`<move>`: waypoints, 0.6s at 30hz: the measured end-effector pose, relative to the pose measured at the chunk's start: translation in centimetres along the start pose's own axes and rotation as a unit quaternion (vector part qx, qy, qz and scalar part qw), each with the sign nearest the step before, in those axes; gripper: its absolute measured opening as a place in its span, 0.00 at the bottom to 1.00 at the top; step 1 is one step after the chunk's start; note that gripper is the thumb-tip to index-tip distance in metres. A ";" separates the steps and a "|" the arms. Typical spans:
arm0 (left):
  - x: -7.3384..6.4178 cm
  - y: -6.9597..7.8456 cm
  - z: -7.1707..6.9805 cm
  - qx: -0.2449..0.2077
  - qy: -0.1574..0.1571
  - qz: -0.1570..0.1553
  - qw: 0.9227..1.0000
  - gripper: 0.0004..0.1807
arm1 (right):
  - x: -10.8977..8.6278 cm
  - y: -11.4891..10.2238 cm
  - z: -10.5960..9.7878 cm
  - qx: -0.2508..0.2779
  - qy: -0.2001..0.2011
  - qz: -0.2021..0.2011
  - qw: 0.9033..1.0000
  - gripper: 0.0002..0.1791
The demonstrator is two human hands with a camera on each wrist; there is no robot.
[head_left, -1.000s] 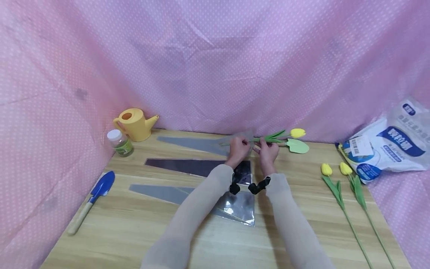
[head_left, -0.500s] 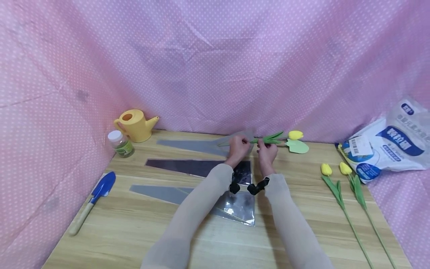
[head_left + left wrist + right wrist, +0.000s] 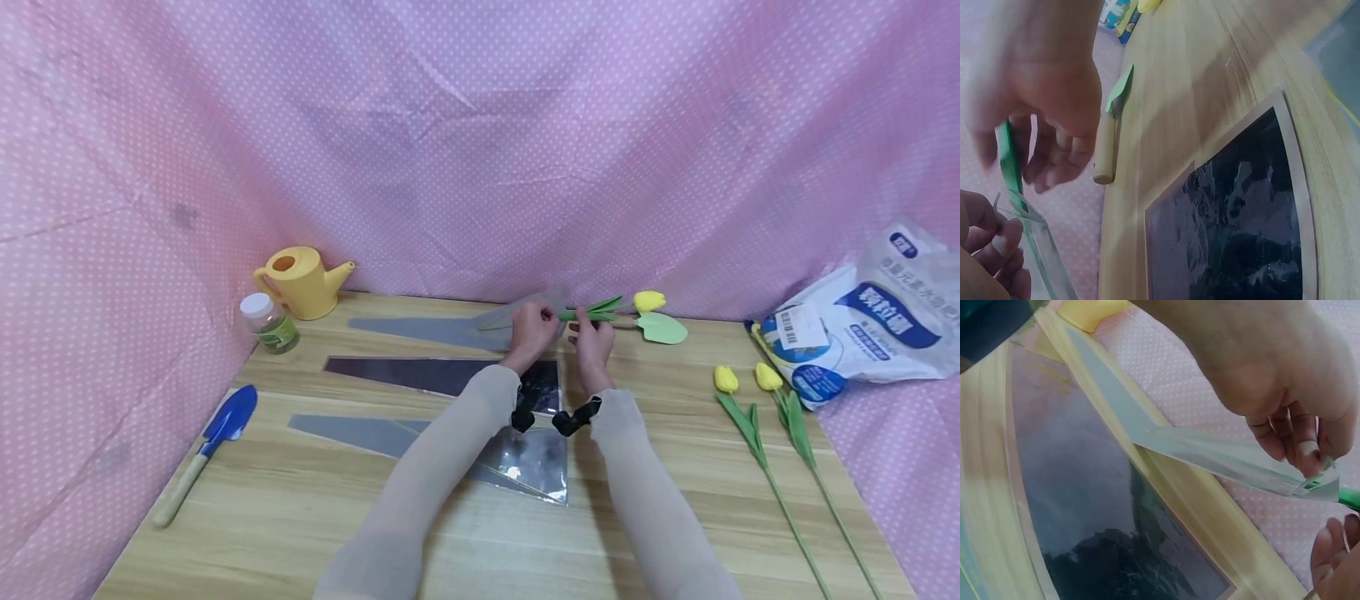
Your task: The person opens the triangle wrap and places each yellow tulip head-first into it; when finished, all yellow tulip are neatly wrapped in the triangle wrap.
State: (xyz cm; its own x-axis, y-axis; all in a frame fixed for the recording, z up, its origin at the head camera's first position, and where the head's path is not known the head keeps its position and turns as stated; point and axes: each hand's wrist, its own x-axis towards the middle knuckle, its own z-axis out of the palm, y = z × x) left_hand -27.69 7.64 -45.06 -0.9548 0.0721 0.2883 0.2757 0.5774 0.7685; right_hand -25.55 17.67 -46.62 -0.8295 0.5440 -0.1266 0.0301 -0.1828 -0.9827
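In the head view, my left hand (image 3: 531,333) pinches the wide mouth of a tapered clear flower sleeve (image 3: 420,327) at the back of the table. My right hand (image 3: 594,350) holds a yellow artificial tulip (image 3: 649,302) by its green leaves and stem. The tulip's stem runs leftward inside the sleeve, while its bloom and leaf tips stay outside. Seen from the left wrist, the left fingers (image 3: 1007,244) pinch the film around the green stem. From the right wrist, the sleeve (image 3: 1210,456) stretches away from the mouth, lifted at that end.
A green-bladed trowel (image 3: 662,327) lies behind the right hand. A dark sleeve (image 3: 405,371) and another clear sleeve (image 3: 337,429) lie nearer. Two tulips (image 3: 726,379) and a white bag (image 3: 877,325) are right; watering can (image 3: 303,283), jar (image 3: 272,323) and blue trowel (image 3: 232,410) left.
The tulip has moved leftward, deeper into the sleeve, its bloom closer to the right hand. The right hand has shifted slightly left; the left hand stays at the sleeve's mouth.
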 end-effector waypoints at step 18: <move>0.1 0.1 0.1 0.004 0.007 0.021 1.000 0.07 | -0.2 -0.7 -0.5 0.048 0.032 0.001 0.998 0.06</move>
State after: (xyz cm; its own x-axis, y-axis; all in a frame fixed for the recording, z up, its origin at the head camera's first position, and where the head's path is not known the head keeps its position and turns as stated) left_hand -27.80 7.78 -45.01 -0.9407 0.0850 0.3285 0.3147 0.5810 0.7506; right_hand -25.11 18.15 -45.97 -0.7915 0.5947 -0.1406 -0.0240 -0.2602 -0.9653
